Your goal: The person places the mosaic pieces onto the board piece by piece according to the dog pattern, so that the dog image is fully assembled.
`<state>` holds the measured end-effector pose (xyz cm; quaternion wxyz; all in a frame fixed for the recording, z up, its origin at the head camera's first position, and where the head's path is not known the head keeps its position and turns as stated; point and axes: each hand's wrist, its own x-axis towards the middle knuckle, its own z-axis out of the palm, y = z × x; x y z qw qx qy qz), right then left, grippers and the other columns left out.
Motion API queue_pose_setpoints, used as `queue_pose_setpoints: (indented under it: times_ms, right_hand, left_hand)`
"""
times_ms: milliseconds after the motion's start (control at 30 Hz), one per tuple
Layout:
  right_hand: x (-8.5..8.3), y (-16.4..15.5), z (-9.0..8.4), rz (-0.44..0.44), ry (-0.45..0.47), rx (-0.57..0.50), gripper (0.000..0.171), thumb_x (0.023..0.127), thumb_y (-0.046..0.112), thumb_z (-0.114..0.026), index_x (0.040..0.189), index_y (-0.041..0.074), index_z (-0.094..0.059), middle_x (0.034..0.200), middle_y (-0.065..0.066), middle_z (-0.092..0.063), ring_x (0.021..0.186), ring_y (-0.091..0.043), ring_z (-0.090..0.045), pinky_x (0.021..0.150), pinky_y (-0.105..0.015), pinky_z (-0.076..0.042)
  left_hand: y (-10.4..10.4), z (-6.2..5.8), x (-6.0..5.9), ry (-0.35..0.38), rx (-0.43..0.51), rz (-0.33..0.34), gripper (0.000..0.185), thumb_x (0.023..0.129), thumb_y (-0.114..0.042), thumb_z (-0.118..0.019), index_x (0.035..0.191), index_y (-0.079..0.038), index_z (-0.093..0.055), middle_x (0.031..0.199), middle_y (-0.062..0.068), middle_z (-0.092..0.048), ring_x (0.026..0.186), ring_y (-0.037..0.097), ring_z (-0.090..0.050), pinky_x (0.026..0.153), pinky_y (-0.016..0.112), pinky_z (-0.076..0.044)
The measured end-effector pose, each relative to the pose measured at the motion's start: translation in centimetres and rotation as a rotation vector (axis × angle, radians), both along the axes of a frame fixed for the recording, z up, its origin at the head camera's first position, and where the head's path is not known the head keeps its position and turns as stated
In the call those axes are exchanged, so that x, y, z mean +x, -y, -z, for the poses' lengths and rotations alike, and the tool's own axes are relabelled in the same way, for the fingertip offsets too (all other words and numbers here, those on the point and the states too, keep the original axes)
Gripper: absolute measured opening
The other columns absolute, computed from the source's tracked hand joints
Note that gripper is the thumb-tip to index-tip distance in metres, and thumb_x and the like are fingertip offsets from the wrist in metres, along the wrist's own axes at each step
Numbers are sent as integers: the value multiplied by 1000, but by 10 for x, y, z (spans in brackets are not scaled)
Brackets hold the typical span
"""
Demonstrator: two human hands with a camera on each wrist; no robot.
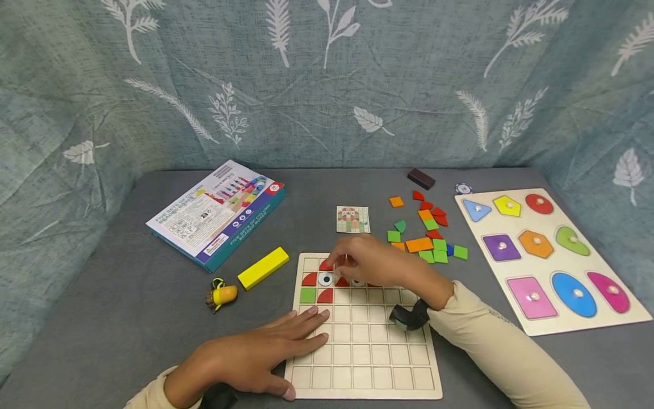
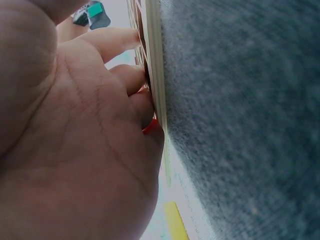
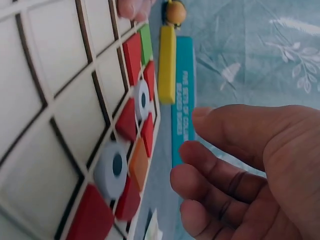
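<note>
A wooden grid board (image 1: 363, 375) lies flat in front of me. In its upper rows sit red quarter-round tiles (image 1: 325, 296), a green square tile (image 1: 307, 295) and a round eye tile (image 1: 325, 279). The right wrist view shows a second eye tile (image 3: 111, 170) and an orange square tile (image 3: 139, 164). My left hand (image 1: 265, 346) rests with spread fingers on the board's left side. Over the top rows hovers my right hand (image 1: 373, 260), fingers loosely bent. Between its thumb and fingers (image 3: 192, 185) I see nothing held. It partly hides the top tiles in the head view.
Behind the board lies a small pattern card (image 1: 352, 220). Loose tiles (image 1: 419, 245) are scattered right of it. A shape puzzle (image 1: 546, 267) lies far right. On the left are a box (image 1: 214, 216), a yellow block (image 1: 263, 268) and a small orange toy (image 1: 223, 295).
</note>
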<state>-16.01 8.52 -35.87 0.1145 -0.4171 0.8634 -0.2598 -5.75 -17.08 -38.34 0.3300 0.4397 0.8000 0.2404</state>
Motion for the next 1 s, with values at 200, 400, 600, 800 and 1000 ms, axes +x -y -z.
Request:
queue_pose_setpoints:
  times_ms: [200, 400, 600, 800, 1000]
  right_hand:
    - [-6, -18, 2, 79, -20, 24, 16, 91, 12, -69, 106, 9, -73, 103, 1, -63, 83, -13, -56, 75, -28, -50]
    - [-12, -47, 3, 148, -44, -32, 16, 90, 8, -68, 105, 5, -73, 99, 0, -63, 79, -13, -56, 67, -28, -51]
    - [-13, -75, 1, 215, -99, -74, 14, 90, 6, -68, 103, 2, -72, 98, -3, -67, 82, -16, -58, 68, -31, -51]
    - [-15, -96, 5, 274, -93, -112, 13, 91, 3, -66, 102, 0, -72, 94, -2, -67, 79, -15, -59, 63, -30, -51]
    - [-17, -112, 5, 329, -89, -108, 12, 91, 5, -68, 102, 2, -72, 88, 1, -65, 78, -15, -58, 65, -32, -50]
  left_hand:
    - [0, 1, 0, 11, -5, -13, 80, 89, -38, -69, 155, -24, -26, 163, -4, 1, 148, 21, 4, 117, 46, -4]
    - [0, 0, 1, 7, 5, -7, 80, 89, -38, -69, 155, -22, -26, 163, -4, 1, 148, 21, 3, 118, 44, -5]
    - [1, -1, 1, 10, 7, -8, 81, 89, -37, -69, 155, -21, -26, 163, -2, 1, 148, 22, 4, 117, 45, -4]
    - [2, -1, 1, 13, 9, -7, 81, 89, -37, -69, 155, -21, -26, 163, -3, 1, 148, 21, 4, 118, 44, -3]
    - [2, -1, 2, 12, 5, -14, 81, 89, -36, -70, 155, -22, -26, 163, -3, 1, 148, 22, 3, 117, 45, -5]
